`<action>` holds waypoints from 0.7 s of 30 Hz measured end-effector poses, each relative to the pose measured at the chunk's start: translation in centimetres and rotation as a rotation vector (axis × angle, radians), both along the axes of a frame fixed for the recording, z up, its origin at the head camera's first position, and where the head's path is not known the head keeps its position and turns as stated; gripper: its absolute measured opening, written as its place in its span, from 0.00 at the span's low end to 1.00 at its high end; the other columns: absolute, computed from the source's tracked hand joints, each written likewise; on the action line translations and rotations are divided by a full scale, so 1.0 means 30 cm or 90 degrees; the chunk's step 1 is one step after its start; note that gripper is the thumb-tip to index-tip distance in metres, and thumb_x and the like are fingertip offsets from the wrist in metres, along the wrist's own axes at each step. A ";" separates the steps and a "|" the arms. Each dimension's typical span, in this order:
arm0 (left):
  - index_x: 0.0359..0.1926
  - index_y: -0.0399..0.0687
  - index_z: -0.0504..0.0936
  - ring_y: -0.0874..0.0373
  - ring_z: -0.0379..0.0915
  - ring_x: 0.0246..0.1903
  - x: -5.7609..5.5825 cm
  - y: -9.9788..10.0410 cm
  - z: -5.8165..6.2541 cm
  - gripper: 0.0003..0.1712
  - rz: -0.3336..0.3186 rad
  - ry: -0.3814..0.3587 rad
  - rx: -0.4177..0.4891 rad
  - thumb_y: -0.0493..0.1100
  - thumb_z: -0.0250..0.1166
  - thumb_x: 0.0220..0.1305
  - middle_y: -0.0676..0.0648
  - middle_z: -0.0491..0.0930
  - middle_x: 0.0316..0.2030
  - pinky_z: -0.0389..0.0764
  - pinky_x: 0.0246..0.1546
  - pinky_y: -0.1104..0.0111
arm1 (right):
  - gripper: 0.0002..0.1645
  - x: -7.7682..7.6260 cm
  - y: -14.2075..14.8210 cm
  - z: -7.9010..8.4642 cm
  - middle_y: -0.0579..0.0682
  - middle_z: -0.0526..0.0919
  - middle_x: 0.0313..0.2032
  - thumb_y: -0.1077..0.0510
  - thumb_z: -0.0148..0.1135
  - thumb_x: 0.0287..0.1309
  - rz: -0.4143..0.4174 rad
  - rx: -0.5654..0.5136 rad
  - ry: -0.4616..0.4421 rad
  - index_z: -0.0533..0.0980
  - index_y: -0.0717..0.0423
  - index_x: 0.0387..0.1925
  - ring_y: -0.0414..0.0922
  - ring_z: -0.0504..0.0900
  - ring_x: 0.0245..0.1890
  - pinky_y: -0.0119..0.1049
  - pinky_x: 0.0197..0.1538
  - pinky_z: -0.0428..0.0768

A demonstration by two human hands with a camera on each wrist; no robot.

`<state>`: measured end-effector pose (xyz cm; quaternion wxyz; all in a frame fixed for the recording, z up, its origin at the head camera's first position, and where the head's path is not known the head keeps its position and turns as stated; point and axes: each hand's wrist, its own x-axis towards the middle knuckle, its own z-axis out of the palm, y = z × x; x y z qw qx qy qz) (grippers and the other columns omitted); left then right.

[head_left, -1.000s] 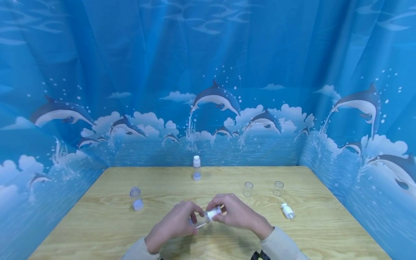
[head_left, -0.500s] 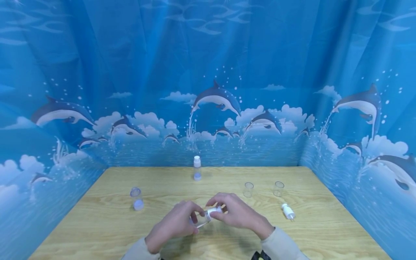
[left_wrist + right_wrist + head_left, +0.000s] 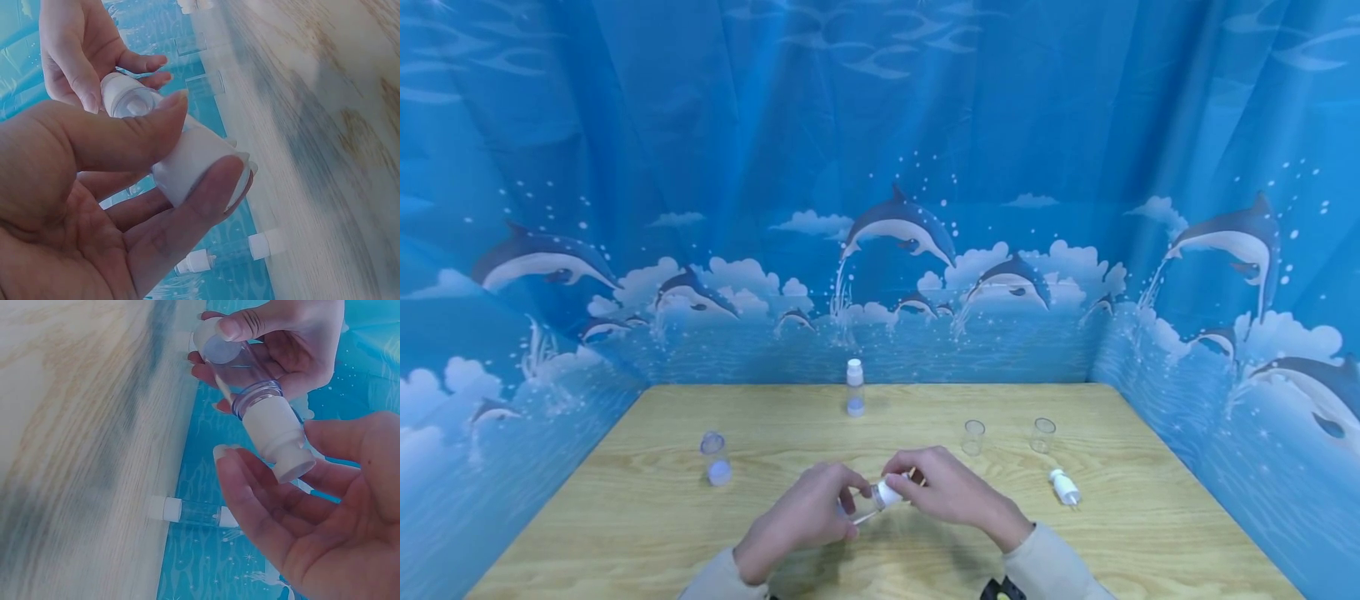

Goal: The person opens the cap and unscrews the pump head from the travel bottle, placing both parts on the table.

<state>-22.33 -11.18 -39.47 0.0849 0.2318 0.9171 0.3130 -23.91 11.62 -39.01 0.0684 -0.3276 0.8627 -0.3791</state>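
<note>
Two hands: held close together over the desk (image 3: 647, 517), midway between its left and right edges and well forward of the far edge.
Left hand (image 3: 811, 510): its thumb and fingers are closed about the base end of the bottle, which is gripped between them.
Right hand (image 3: 943, 492): curved loosely round the pump; a gap is seen beside one fingertip in the right wrist view, so how tightly it is held cannot be told.
Bottle (image 3: 242, 367): held clear of the desk and tilted, its base toward the left edge, its neck toward the right.
Pump (image 3: 275, 428): white, set on the bottle's neck, with a clear ring shown just below it.
Sleeves (image 3: 1060, 567): cream; something black is worn at the right wrist.
Left bottle (image 3: 715, 458): clear, with a pale base, stood toward the left edge.
Rear bottle (image 3: 855, 390): topped in white, stood upright near the middle of the far edge.
Clear cups (image 3: 973, 437): two, placed side by side but apart, toward the far right corner.
Loose pump (image 3: 1064, 487): laid on its side near the right edge, in front of the cups.
Curtain (image 3: 880, 125): blue, printed with dolphins, hung beyond the far edge and along both sides.
</note>
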 end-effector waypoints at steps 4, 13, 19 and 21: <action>0.47 0.45 0.88 0.59 0.81 0.31 -0.004 0.001 0.004 0.25 0.007 -0.016 -0.001 0.29 0.79 0.43 0.47 0.88 0.32 0.84 0.33 0.65 | 0.13 0.002 -0.001 -0.001 0.52 0.89 0.39 0.55 0.59 0.72 -0.003 -0.010 -0.010 0.83 0.59 0.48 0.45 0.86 0.32 0.27 0.34 0.84; 0.47 0.45 0.88 0.58 0.81 0.31 -0.007 0.001 0.005 0.25 0.012 -0.026 -0.001 0.30 0.79 0.44 0.46 0.88 0.34 0.84 0.34 0.64 | 0.13 -0.001 -0.008 -0.002 0.50 0.90 0.40 0.56 0.63 0.69 0.003 0.003 0.017 0.84 0.58 0.49 0.34 0.84 0.32 0.25 0.37 0.84; 0.48 0.45 0.88 0.58 0.81 0.32 -0.011 0.001 0.009 0.25 0.011 -0.043 0.001 0.29 0.79 0.45 0.46 0.88 0.34 0.85 0.34 0.63 | 0.11 0.002 -0.012 -0.001 0.48 0.89 0.41 0.59 0.66 0.66 -0.005 0.013 0.030 0.84 0.56 0.48 0.30 0.81 0.36 0.23 0.43 0.83; 0.48 0.45 0.88 0.58 0.81 0.32 -0.011 0.000 0.008 0.25 0.008 -0.042 0.003 0.29 0.79 0.45 0.46 0.88 0.34 0.85 0.34 0.64 | 0.11 0.003 -0.013 0.000 0.49 0.89 0.41 0.60 0.67 0.64 -0.003 0.008 0.031 0.84 0.56 0.48 0.31 0.82 0.37 0.23 0.44 0.83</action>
